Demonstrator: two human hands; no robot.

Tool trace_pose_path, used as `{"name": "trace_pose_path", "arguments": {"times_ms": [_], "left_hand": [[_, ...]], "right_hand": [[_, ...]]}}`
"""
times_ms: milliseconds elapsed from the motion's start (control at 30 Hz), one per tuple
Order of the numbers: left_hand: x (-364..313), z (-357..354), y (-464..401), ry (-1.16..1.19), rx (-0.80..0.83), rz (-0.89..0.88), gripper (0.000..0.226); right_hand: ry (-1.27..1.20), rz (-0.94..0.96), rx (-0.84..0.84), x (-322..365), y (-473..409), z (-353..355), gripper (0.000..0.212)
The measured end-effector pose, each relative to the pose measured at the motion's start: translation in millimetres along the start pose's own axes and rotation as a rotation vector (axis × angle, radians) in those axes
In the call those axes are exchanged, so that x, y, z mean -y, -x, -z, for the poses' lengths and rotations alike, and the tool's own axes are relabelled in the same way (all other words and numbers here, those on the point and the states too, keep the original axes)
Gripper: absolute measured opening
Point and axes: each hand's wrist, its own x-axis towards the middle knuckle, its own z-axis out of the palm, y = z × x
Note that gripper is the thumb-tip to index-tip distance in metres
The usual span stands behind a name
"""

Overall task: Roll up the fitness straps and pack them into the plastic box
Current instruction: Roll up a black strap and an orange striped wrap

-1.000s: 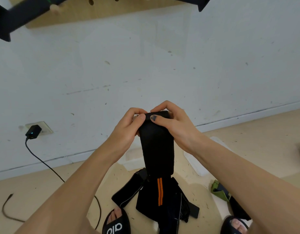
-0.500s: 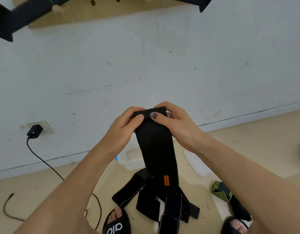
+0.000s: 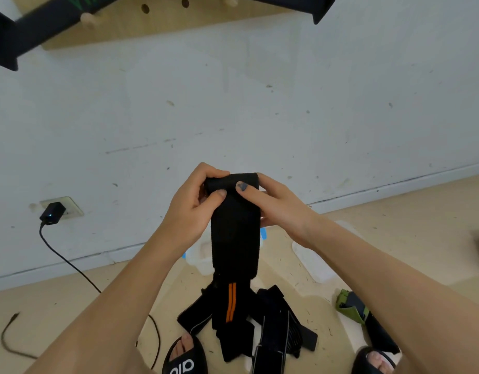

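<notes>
Both hands (image 3: 219,203) roll strap (image 3: 234,233); slipper (image 3: 185,359) reads "alo"

A wide black strap (image 3: 234,233) hangs straight down in the air. Its top end is curled over into a small roll. The left hand (image 3: 191,203) pinches the roll on one side, and the right hand (image 3: 270,203) holds it on the other side. Low down on the strap are two thin orange stripes. Its bottom end reaches a pile of black straps (image 3: 273,330) lying in a messy heap on the floor. One strap in the pile has a thin white edge. Behind the hanging strap sits the clear plastic box (image 3: 199,257) with blue clips, on the floor near the wall. Most of the box is hidden.
</notes>
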Motion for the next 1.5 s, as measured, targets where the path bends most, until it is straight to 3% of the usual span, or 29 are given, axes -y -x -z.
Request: {"name": "trace_pose_path", "arguments": {"times_ms": [200, 300, 467, 567, 767, 900, 1033, 1133, 1233, 1400, 1500], "left_hand": [[1.8, -5.2, 0.1, -0.007, -0.024, -0.041, 0.030], [0.3, -7.1, 0.7, 0.053, -0.011, 0.030, 0.027], [2.1, -7.7, -3.3, 0.334, 0.128, 0.218, 0.025], [-0.2, -9.1, -4.4, 0.484, 0.107, 0.253, 0.016], [0.8, -11.7, -5.7, 0.378, -0.010, 0.233, 0.021], [-3.8, -16.2, -2.3, 0.282, 0.009, 0.186, 0.030], [-1.7, -17.5, -4.4, 0.306, 0.034, 0.245, 0.021], [1.0, -16.9, -5.2, 0.294, 0.054, 0.296, 0.034], [0.3, -17.0, -4.9, 0.317, 0.034, 0.284, 0.026], [-5.2, -23.1, -2.6, 0.283, 0.024, 0.224, 0.024], [-5.0, -22.2, -3.2, 0.276, 0.012, 0.194, 0.024]], "right_hand": [[-0.031, 0.077, -0.113, -1.0, -2.1, -6.5, 0.024], [-0.073, 0.115, -0.100, -2.4, -4.4, -3.6, 0.020], [-0.030, 0.148, -0.062, -3.5, -4.6, -0.1, 0.016], [-0.026, 0.144, -0.056, -2.1, -4.1, 1.1, 0.016], [-0.060, -0.002, -0.036, -1.5, -2.7, -7.1, 0.028], [0.042, -0.004, -0.140, -2.3, -5.8, -12.0, 0.039], [0.014, 0.058, -0.184, -1.2, -6.2, -10.5, 0.031], [0.021, 0.070, -0.156, -2.1, -5.2, -7.1, 0.025], [-0.036, 0.063, -0.119, 0.0, -4.2, -4.5, 0.021], [-0.006, -0.009, -0.132, 0.2, -4.4, -7.1, 0.034], [-0.019, 0.044, -0.168, 0.8, -4.7, -7.0, 0.033]]}}
